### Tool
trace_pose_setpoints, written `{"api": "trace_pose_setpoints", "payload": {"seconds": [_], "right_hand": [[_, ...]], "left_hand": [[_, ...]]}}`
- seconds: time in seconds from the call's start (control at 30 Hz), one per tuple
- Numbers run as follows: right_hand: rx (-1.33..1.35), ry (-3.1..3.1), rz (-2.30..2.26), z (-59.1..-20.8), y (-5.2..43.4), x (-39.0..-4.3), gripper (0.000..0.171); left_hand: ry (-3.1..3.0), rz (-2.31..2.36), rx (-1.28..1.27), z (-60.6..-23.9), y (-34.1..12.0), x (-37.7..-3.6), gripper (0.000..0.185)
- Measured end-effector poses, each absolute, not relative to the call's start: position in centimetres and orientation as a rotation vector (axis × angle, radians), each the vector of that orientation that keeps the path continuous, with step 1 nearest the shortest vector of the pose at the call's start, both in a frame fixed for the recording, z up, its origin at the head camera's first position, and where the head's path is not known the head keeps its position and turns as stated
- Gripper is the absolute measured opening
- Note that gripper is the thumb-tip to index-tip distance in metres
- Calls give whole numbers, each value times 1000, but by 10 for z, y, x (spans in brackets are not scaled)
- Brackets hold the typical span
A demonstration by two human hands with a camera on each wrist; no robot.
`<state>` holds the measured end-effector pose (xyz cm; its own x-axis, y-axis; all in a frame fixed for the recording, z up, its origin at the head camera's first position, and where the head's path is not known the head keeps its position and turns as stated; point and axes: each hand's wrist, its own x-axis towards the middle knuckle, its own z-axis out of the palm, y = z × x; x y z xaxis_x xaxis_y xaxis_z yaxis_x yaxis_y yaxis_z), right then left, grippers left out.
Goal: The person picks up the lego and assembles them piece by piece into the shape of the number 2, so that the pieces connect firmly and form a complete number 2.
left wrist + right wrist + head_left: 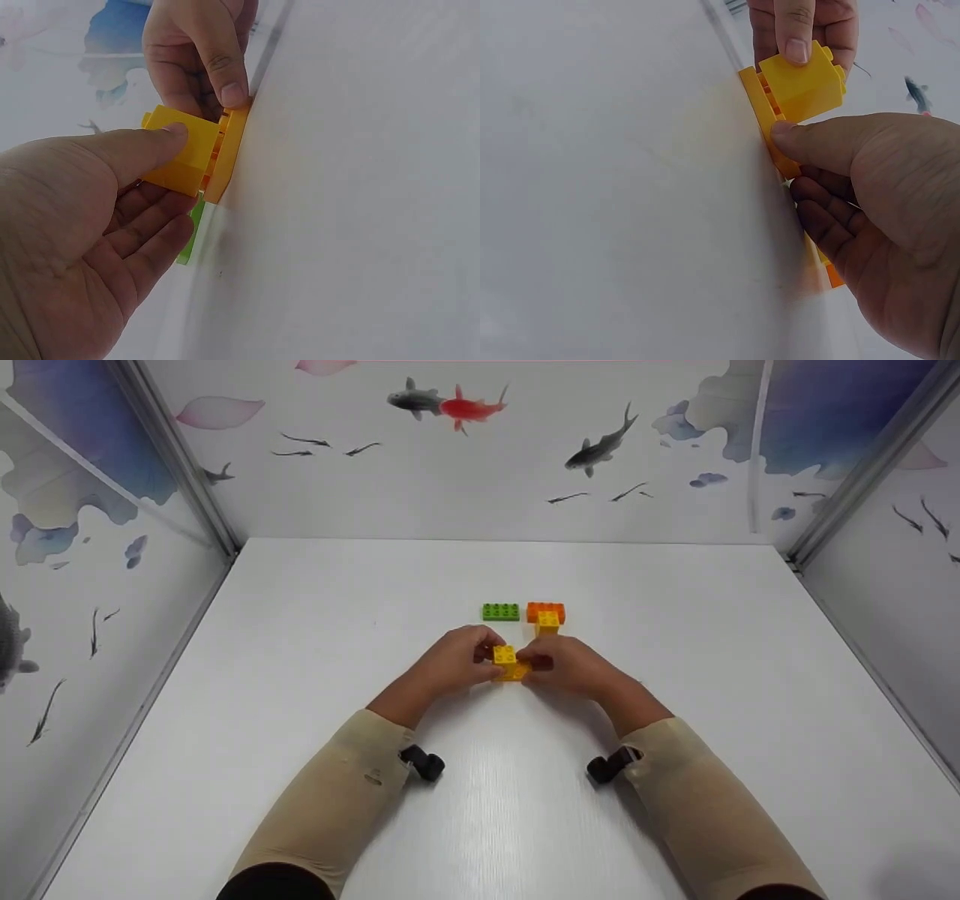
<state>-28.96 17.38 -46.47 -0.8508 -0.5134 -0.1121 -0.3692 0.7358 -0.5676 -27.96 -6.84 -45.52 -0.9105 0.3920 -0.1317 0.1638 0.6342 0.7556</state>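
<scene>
My left hand point(459, 658) pinches a tall yellow toy building block point(191, 139) between thumb and fingers. Studs show on top of that block in the head view. Under it lies a flat yellow-orange brick point(760, 103), low at the white tabletop. The block stands over one end of this brick, and a narrow gap with studs shows between them in the left wrist view. My right hand point(571, 666) grips the other end of the flat brick, thumb on its near side. Its fingertips on the far side are partly hidden.
Just beyond the hands lie a green studded brick point(500, 612) and an orange brick point(546, 607). A yellow block point(548, 622) overlaps the orange one in the head view. A white back wall point(480, 502) with painted fish and side panels enclose the table point(337, 585).
</scene>
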Motion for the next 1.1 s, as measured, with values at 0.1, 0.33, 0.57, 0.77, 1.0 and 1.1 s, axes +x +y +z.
{"api": "trace_pose_setpoints", "payload": {"seconds": [0.1, 0.33, 0.57, 0.77, 1.0, 1.1], "right_hand": [[-724, 2670, -799, -464, 174, -289, 40], [-777, 2665, -799, -462, 173, -289, 38], [-774, 2672, -777, -462, 173, -289, 38], [-741, 2667, -785, -463, 173, -289, 36], [-666, 2678, -762, -457, 172, -288, 37], [-620, 2686, -798, -451, 175, -289, 36]], "left_hand": [[2564, 1166, 445, -456, -70, -280, 35], [2542, 1201, 436, -457, -73, -281, 32], [2544, 1207, 437, -455, -71, -280, 30], [2558, 1167, 459, -455, -68, -281, 29], [2562, 1164, 449, -456, -67, -282, 31], [2565, 1169, 462, -456, -68, -282, 32]]}}
